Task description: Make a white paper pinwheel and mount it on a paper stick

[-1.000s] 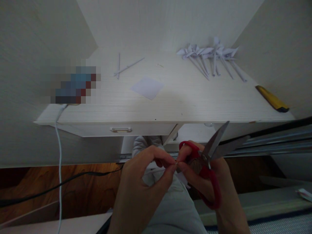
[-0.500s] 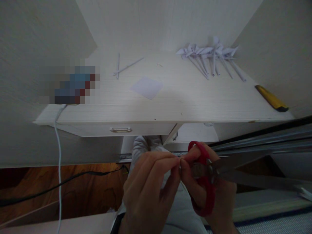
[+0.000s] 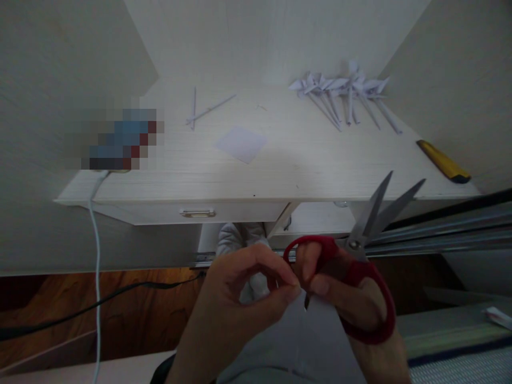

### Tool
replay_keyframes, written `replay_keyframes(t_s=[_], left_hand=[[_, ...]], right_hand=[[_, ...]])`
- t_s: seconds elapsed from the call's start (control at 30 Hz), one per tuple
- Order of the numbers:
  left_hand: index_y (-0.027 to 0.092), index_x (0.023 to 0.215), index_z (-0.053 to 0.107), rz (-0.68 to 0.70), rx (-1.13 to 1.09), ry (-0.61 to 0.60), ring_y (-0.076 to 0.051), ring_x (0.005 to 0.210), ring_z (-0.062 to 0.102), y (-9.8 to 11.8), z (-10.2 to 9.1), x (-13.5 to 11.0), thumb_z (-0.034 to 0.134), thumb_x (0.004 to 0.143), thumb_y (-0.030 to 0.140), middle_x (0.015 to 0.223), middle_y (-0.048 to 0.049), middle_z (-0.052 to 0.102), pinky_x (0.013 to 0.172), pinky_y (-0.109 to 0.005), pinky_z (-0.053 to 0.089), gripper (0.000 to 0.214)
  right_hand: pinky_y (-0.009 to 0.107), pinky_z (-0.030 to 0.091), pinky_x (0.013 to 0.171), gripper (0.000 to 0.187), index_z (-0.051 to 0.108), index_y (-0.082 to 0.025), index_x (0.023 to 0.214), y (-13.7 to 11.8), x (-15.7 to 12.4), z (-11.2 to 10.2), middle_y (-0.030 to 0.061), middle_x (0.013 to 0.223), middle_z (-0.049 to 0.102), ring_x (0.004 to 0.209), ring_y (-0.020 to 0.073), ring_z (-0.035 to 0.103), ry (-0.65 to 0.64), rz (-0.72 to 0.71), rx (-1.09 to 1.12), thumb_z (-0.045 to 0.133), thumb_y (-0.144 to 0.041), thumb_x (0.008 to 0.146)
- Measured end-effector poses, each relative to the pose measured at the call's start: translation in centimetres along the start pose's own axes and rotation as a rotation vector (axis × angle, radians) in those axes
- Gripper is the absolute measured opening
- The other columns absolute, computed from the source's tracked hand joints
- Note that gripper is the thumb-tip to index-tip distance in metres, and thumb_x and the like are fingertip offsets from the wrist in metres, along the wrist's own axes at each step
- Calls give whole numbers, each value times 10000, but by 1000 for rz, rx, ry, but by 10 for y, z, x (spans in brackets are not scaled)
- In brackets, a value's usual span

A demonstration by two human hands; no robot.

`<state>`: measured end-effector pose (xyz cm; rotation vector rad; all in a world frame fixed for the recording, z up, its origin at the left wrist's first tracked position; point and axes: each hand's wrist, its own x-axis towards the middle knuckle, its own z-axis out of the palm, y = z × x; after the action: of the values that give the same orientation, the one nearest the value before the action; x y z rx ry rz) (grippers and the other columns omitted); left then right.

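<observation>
My right hand [image 3: 344, 293] has its fingers through the red handles of a pair of scissors [image 3: 358, 242]. The blades are spread apart and point up and to the right, over the desk's front edge. Thumb and forefinger of my left hand [image 3: 256, 288] are pinched together beside my right fingertips. Whatever the pinch holds, if anything, is too small to make out. Both hands are above my lap, in front of the desk. On the desk lie a square of white paper [image 3: 241, 144] and two thin paper sticks [image 3: 212, 109], one crossing the other.
Several folded paper figures on rolled paper sticks [image 3: 340, 88] lie at the back right of the white desk [image 3: 160, 181]. A yellow and black tool [image 3: 444, 161] is near the right wall. A white cable [image 3: 96, 256] hangs at the left from a blurred-out object [image 3: 124, 141].
The scissors have swung from pointing right to pointing up and right. My right hand has turned with them. My left hand has rolled so its thumb now shows.
</observation>
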<state>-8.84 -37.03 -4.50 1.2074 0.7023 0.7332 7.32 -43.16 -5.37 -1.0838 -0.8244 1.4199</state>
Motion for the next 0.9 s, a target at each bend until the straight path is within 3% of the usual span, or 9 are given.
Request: replay_keyframes(t_s=[0.2, 0.57, 0.73, 0.9], left_hand=[[200, 704, 669, -60, -94, -33, -90, 671, 587, -1, 2, -2, 717, 732, 57, 700, 39, 639, 651, -173, 475, 153], [218, 718, 677, -77, -82, -4, -92, 707, 612, 4, 5, -5, 689, 752, 52, 728, 49, 681, 664, -169, 463, 170], [224, 718, 677, -41, -40, 90, -99, 691, 608, 6, 10, -8, 686, 738, 41, 714, 48, 673, 654, -177, 471, 185], [235, 713, 688, -51, -41, 169, -104, 678, 628, 9, 13, -8, 708, 723, 60, 700, 53, 676, 636, -182, 478, 176]], right_hand=[[286, 407, 554, 76, 669, -272, 771, 0, -2, 5, -8, 710, 552, 659, 176, 555, -13, -17, -84, 742, -292, 782], [306, 430, 611, 108, 694, -275, 772, 6, 0, 4, -10, 712, 573, 672, 177, 540, -55, -52, 0, 760, -360, 764], [325, 425, 648, 140, 684, -280, 766, 5, -4, 6, -6, 725, 570, 696, 192, 523, -2, -121, -69, 750, -402, 777], [312, 396, 585, 49, 686, -278, 792, 6, -5, 7, -5, 709, 576, 640, 182, 507, 15, -199, -108, 722, -307, 807]])
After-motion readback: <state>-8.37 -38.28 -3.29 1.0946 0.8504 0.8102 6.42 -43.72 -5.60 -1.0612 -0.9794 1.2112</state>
